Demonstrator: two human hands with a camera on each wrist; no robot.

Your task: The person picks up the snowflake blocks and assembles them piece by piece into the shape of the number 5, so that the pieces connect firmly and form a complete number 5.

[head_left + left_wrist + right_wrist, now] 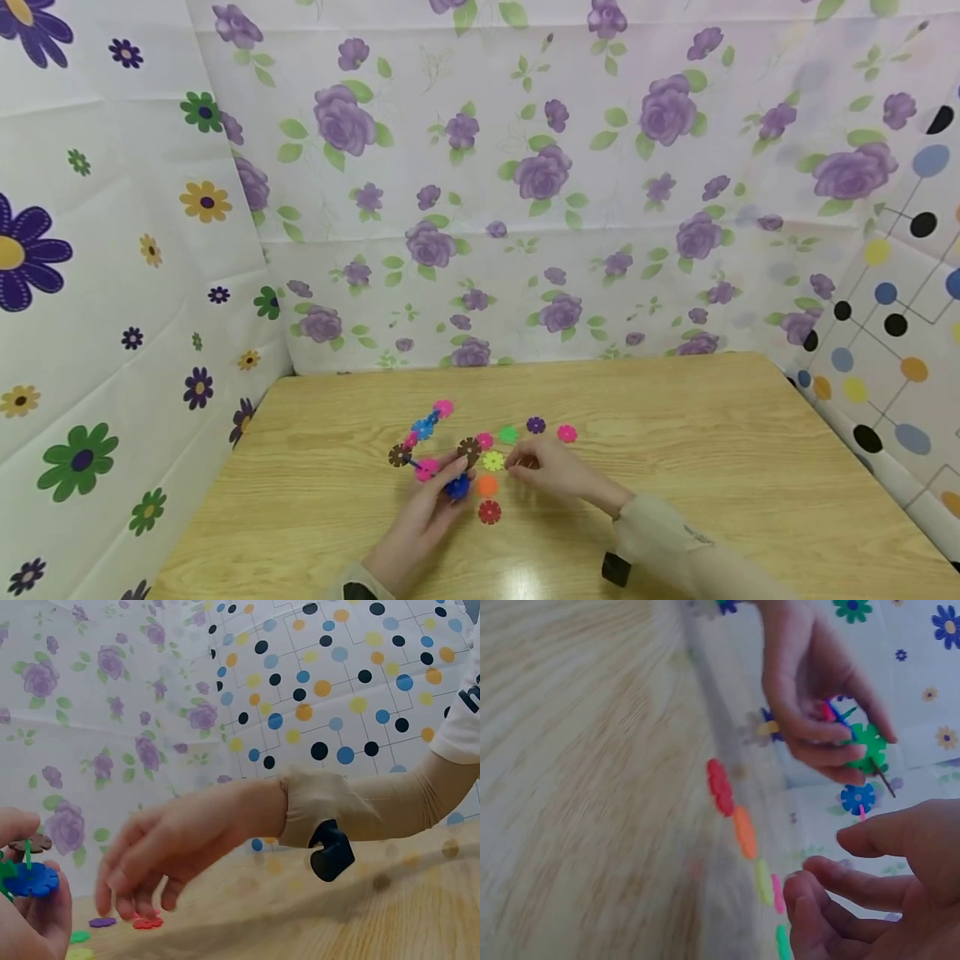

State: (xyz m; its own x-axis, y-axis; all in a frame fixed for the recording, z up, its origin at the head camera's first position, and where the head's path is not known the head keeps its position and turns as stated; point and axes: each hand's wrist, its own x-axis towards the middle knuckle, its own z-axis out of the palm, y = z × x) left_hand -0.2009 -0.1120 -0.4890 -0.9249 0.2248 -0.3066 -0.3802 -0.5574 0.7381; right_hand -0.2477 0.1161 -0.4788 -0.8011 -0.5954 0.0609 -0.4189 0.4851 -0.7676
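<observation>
My left hand (433, 510) holds a chain of joined plastic snowflake discs, thumb and fingers curled about its near end. A blue disc (457, 487) and a brown disc (468, 451) show at the fingers. In the right wrist view a green disc (868, 750) also sits at these fingertips. The chain runs on through a pink disc (427, 469) and another brown disc (400, 454) to a far pink disc (443, 408). My right hand (551, 465) hovers just right of a loose yellow disc (492, 461), fingers loosely bent, nothing between them.
Near the yellow disc lie loose orange (487, 486), red (490, 512), green (508, 434) and pink (484, 440) discs. Farther right are a purple disc (536, 425) and a pink one (567, 433). Patterned cloth (540, 250) walls the wooden table (675, 417) at back and sides.
</observation>
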